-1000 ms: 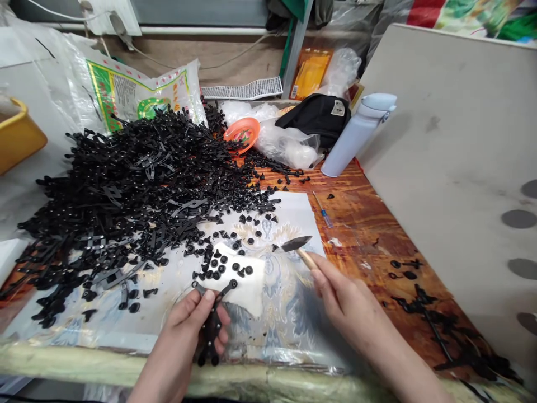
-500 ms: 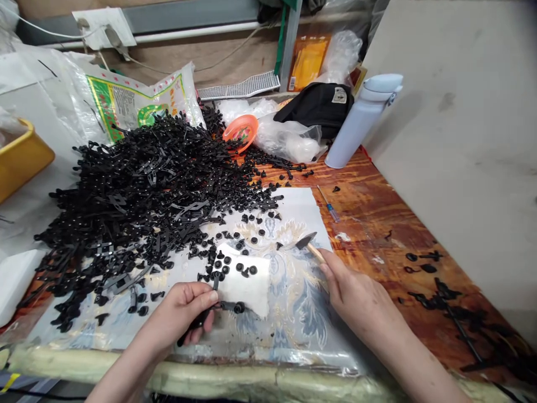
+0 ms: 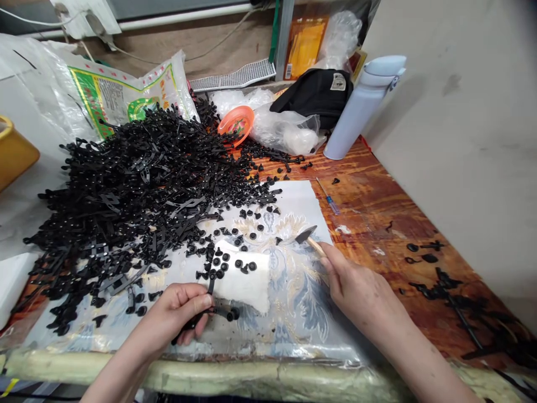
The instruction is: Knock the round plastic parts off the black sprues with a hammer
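Observation:
My left hand (image 3: 184, 310) is closed around a black plastic part with jointed arms (image 3: 222, 312), thumb pressed on top. One arm points away from me and another, with a round knob, sticks out to the right; the rest is hidden in the palm. My right hand (image 3: 356, 285) grips the pale wooden handle of a small trowel-like tool (image 3: 307, 234), its dark pointed blade held over the patterned sheet. Between the hands lies a white paper or cloth piece (image 3: 247, 285) with several small black knobs (image 3: 238, 263) on and around it.
A large heap of black plastic parts (image 3: 138, 179) covers the left and back. Behind it are a printed sack (image 3: 121, 92), an orange dish (image 3: 236, 126) and a black bag (image 3: 314, 98). A blue bottle (image 3: 361, 106) and a screwdriver (image 3: 331, 204) are right; more black parts (image 3: 444, 285) lie farther right.
The view has tilted slightly down. My left hand has come a little nearer to me and left with the black part. My right hand keeps nearly the same place, still holding the tool.

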Tool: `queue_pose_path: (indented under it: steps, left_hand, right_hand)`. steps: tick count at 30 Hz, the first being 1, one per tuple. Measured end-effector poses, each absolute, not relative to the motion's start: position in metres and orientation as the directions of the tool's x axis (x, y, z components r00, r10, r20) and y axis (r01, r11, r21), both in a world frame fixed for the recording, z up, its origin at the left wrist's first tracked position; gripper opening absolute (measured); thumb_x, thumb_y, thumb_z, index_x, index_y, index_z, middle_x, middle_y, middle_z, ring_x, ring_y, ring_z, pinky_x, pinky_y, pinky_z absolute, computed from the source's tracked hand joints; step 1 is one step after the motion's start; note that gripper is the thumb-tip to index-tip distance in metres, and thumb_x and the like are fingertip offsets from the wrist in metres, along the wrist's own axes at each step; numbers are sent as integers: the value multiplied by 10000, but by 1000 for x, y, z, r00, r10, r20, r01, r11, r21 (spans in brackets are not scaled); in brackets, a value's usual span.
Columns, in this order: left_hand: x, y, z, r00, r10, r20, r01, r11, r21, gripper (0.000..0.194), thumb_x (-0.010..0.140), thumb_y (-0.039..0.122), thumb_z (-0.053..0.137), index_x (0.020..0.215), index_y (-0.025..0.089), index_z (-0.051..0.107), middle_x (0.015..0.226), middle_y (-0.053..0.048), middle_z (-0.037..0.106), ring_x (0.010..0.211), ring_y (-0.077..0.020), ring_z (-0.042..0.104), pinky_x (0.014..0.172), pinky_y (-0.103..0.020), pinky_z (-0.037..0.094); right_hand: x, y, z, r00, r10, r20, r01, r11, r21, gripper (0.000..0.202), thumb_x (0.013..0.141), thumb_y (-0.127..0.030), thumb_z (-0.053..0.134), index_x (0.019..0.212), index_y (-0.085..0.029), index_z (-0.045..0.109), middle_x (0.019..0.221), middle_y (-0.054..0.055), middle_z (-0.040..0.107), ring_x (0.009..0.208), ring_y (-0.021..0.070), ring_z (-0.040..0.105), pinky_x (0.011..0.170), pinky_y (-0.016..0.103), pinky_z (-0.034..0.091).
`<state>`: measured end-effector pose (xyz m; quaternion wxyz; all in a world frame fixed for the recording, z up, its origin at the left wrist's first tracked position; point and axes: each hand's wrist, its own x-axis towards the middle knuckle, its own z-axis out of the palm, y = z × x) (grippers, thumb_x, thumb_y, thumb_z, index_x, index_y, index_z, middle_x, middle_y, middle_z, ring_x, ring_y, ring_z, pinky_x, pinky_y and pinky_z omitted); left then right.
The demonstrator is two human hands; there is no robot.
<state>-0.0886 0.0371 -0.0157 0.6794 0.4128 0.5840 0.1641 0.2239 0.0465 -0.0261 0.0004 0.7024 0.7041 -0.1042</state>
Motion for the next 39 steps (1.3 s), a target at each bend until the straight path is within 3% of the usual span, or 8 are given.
queue_pose_path:
  steps: [16, 18, 21, 24, 28, 33, 36, 39]
  left_hand:
    - [-88, 59, 0, 273, 632, -725, 484, 561, 672, 379, 747, 526, 579, 619, 170, 555, 387, 67, 495, 253, -35, 290, 292, -165, 180]
    - [-88, 59, 0, 262, 639, -723, 500, 551, 668, 379, 741, 528, 576, 604, 176, 542, 384, 69, 487, 256, -38, 289, 291, -164, 183]
    - [-86, 59, 1, 260, 648, -716, 521, 530, 669, 366, 732, 520, 573, 591, 185, 531, 378, 75, 467, 255, -41, 273, 289, -169, 171]
    - [-84, 59, 3, 259, 656, -709, 541, 509, 669, 345, 735, 501, 558, 585, 192, 531, 374, 77, 453, 259, -50, 266, 291, -178, 179]
    - [-82, 60, 5, 258, 664, -702, 556, 492, 670, 278, 746, 432, 548, 597, 197, 553, 362, 80, 441, 270, -63, 255, 310, -196, 188]
    - [-81, 66, 13, 284, 662, -694, 583, 455, 673, 356, 766, 349, 538, 449, 211, 454, 336, 73, 400, 282, -70, 267, 351, -218, 191]
    - [-83, 70, 14, 306, 669, -677, 608, 409, 680, 375, 764, 334, 540, 421, 214, 447, 317, 73, 374, 294, -79, 278, 360, -221, 201]
    - [-86, 73, 12, 323, 671, -668, 615, 387, 687, 341, 756, 330, 545, 442, 212, 482, 316, 70, 390, 303, -84, 271, 359, -221, 213]
  right_hand:
    - [226, 43, -23, -13, 996, -88, 986, -2, -166, 375, 955, -265, 324, 1258, -210, 538, 725, 64, 731, 652, 288, 712, 528, 344, 497]
    - [222, 38, -17, -37, 999, -13, 966, 32, -257, 389, 959, -281, 320, 1283, -215, 526, 838, 80, 746, 694, 271, 716, 574, 351, 523]
    - [203, 31, -1, -208, 972, 109, 830, 234, -506, 399, 972, -277, 308, 1319, -224, 498, 1052, 91, 718, 770, 210, 711, 650, 315, 544]
    - [174, 34, 10, -440, 892, 101, 650, 394, -650, 396, 968, -252, 326, 1320, -226, 506, 974, 78, 729, 719, 176, 692, 633, 287, 543]
    - [150, 44, 11, -538, 841, 62, 648, 459, -608, 451, 927, -179, 349, 1360, -187, 474, 905, 102, 735, 725, 205, 689, 649, 336, 552]
    - [148, 47, 7, -553, 795, 251, 565, 579, -588, 525, 930, -154, 335, 1453, -188, 324, 971, 110, 712, 724, 196, 663, 615, 318, 541]
    - [146, 48, 6, -632, 760, 151, 615, 610, -500, 525, 895, -116, 323, 1415, -137, 394, 839, 113, 703, 589, 192, 628, 542, 322, 519]
    - [146, 51, 11, -662, 748, 38, 653, 602, -459, 502, 886, -111, 321, 1365, -144, 466, 839, 116, 707, 624, 205, 647, 584, 343, 528]
